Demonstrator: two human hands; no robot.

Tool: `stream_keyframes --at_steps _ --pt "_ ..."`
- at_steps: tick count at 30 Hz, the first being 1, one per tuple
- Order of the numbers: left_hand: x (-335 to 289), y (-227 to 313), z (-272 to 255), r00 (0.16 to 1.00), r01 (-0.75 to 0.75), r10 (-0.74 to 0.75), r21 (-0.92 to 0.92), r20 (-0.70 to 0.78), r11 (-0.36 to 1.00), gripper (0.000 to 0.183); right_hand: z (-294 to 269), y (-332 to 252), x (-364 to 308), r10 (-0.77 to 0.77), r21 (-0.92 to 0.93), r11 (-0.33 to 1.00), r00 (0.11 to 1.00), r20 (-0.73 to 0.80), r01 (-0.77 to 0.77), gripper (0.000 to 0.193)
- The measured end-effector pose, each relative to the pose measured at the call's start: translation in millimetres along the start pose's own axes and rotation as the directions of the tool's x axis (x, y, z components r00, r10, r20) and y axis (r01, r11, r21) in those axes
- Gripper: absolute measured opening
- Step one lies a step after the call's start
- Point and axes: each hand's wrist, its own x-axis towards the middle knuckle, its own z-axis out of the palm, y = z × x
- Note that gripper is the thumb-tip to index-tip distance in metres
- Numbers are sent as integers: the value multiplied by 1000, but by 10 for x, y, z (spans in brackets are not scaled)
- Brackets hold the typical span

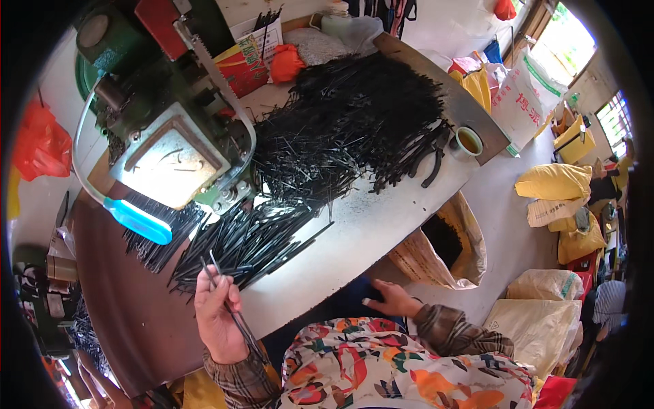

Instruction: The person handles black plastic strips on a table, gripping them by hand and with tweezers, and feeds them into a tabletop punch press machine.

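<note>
My left hand (219,310) is closed round a few thin dark rods (236,319); one has a shiny tip poking up past the fingers. It hovers at the table's near edge, beside a loose heap of black rods (248,242). To the right, my right hand (393,300) holds nothing, its fingers apart, just off the table edge near an open sack (470,255). A green machine (146,123) with a lit metal plate and a blue-ended lamp (139,219) stands over the left part of the table. Behind the heap spreads a large pile of black rods (361,116).
A cup of brownish liquid (466,142) stands at the table's right corner, near curved black handles (432,168). At the back are a red-and-yellow box (242,68) and an orange bag (286,63). Yellow sacks (553,183) and pale sacks (535,330) fill the right side, where another person (610,307) shows.
</note>
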Motion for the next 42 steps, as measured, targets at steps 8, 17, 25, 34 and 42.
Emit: stream_keyframes --at_steps 8,17,25,34,42 --pt "-55 45 -100 996 -62 61 -10 -67 998 27 -1610 -1258 377 -612 486 789 551 567 375 23" --pt "-171 45 -155 991 -97 95 -13 -90 995 26 -2166 -1402 2604 -489 -373 871 494 -719 319 29" --pt "-128 60 -289 979 -89 83 -26 -185 996 24 -1466 -1556 2549 -733 -484 675 434 -523 557 20" --pt "-27 27 -271 989 -73 69 -26 -133 997 24 -2570 -1728 3120 -680 -599 697 628 -378 394 19" --pt "-63 116 -275 985 -64 74 68 -157 996 24 -2755 -1742 2735 -857 -562 503 295 -423 656 16"
